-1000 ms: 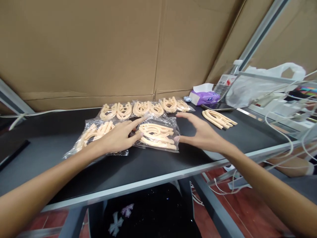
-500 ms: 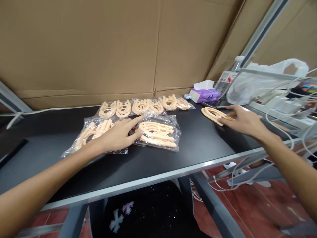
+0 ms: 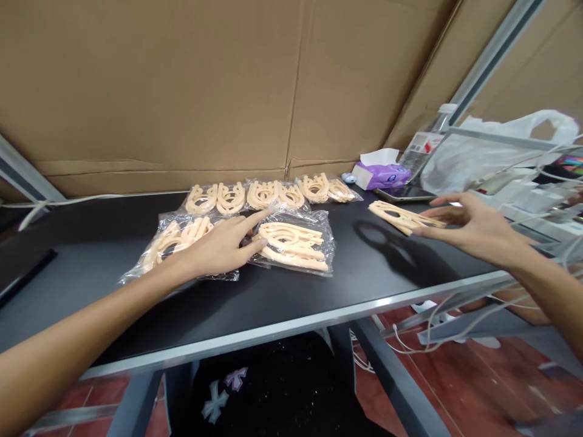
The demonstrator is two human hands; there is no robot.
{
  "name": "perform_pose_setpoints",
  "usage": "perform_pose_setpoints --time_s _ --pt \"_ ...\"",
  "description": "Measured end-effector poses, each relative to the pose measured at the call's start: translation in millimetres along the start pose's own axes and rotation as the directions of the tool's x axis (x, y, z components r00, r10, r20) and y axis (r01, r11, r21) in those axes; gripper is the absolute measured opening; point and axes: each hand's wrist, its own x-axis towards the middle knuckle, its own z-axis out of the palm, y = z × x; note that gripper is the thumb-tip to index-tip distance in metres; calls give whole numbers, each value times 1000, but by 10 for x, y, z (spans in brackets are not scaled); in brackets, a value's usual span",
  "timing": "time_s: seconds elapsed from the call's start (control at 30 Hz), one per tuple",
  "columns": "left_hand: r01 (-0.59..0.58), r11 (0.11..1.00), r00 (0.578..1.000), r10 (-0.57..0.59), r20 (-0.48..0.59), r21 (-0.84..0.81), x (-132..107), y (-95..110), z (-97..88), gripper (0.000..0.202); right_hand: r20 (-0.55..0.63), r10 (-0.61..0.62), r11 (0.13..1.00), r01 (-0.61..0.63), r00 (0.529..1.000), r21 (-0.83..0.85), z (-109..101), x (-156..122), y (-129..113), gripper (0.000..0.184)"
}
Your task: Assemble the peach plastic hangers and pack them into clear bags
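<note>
My right hand (image 3: 473,227) pinches the end of a beige folding hanger (image 3: 401,216), lifted above the black table at the right. At the middle, my left hand (image 3: 223,243) is at the left end of a clear plastic bag (image 3: 328,243), with its thumb and forefinger on the film. Several beige folded hangers (image 3: 291,238) lie inside that bag. Left of it, partly under my left hand and wrist, is another bag with beige hangers (image 3: 168,243). Behind both, a row of bagged hangers (image 3: 262,194) lies along the back.
At the back right stand a purple tissue pack (image 3: 387,176), a phone (image 3: 405,193), a plastic bottle (image 3: 421,145) and a white plastic bag (image 3: 478,158). White cables (image 3: 460,334) hang at the right. A dark flat object (image 3: 27,273) lies at the left. Cardboard (image 3: 182,91) walls the back.
My right hand has raised the hanger off the table, and its shadow now falls apart from it. The left hand stays at the bag. The view has shifted slightly.
</note>
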Motion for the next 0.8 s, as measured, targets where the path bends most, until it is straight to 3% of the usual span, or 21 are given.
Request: perform_pose_setpoints --time_s 0.13,0.27,0.43,0.5,0.57,0.67,0.8 --pt "-7 1000 1000 7 -4 -9 6 -13 8 67 169 -207 952 159 964 261 146 -304 -178 64" --pt "-13 1000 1000 13 -4 -4 0 -18 10 68 287 -350 905 243 892 348 428 -374 -427 63" --pt "-15 1000 1000 15 -4 -12 -6 -16 8 68 210 -463 853 367 861 371 888 -316 -926 58" --pt "-7 1000 1000 7 -9 -13 -5 -14 7 69 197 -503 846 433 842 311 959 -291 -1024 56" --pt "-5 1000 1000 5 -9 -8 -1 -13 6 68 191 -500 860 459 845 222 895 -234 -956 53" --pt "-13 1000 1000 13 -4 -7 7 -12 6 68 91 -410 909 414 908 -41 613 -55 -556 52" --pt "-8 1000 1000 8 -3 -14 11 -9 2 68 67 -105 895 124 992 -428 287 221 84 85"
